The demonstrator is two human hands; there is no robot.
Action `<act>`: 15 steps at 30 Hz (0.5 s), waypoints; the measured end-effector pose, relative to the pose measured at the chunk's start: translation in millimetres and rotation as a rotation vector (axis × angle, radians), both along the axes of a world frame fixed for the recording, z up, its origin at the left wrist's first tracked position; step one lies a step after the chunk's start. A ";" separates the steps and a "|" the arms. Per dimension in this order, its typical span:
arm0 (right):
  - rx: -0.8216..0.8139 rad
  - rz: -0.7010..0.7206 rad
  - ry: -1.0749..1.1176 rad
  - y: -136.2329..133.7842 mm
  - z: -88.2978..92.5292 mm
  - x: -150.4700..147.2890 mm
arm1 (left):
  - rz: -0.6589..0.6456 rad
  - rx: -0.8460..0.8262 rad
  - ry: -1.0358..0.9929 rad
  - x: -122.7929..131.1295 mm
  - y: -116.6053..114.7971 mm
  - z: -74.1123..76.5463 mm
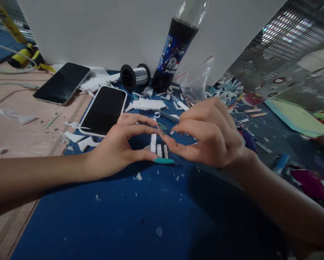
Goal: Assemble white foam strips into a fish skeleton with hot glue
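My left hand (124, 139) is closed around a small piece made of white foam strips (159, 151) and a flat teal oval (164, 161). Its thumb presses on the teal oval, and its fingertips reach over the far side of the strips. Close by on the right, my right hand (209, 133) is closed, with its thumb at the lower end of a thin, narrow brownish piece (160, 130). That piece leans near the left fingertips; its kind is unclear. Behind the hands lie a grey-blue rod (169, 116) and a flat white foam scrap (149, 104).
A white-edged phone (104, 110) and a dark tablet-like device (63, 83) lie left. Behind stand a wire spool (135, 76), a Pepsi bottle (173, 54) and a clear plastic bag (196, 79) before a white panel (105, 32). Foam scraps litter the blue surface (110, 220).
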State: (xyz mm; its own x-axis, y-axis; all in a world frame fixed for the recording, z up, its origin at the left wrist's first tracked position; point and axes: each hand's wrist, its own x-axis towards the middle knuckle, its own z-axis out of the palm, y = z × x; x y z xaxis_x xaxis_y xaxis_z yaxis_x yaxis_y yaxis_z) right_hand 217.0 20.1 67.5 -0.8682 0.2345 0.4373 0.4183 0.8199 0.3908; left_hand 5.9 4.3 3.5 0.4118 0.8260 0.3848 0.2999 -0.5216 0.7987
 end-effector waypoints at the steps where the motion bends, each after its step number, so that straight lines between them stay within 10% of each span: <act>1: 0.018 0.018 0.016 -0.6 -0.5 0.1 | 0.001 -0.003 0.008 0.1 -0.1 0.6; 15: -0.206 -0.126 0.165 -1.6 -2.9 15.2 | 0.010 -0.026 0.022 -0.9 -0.1 0.0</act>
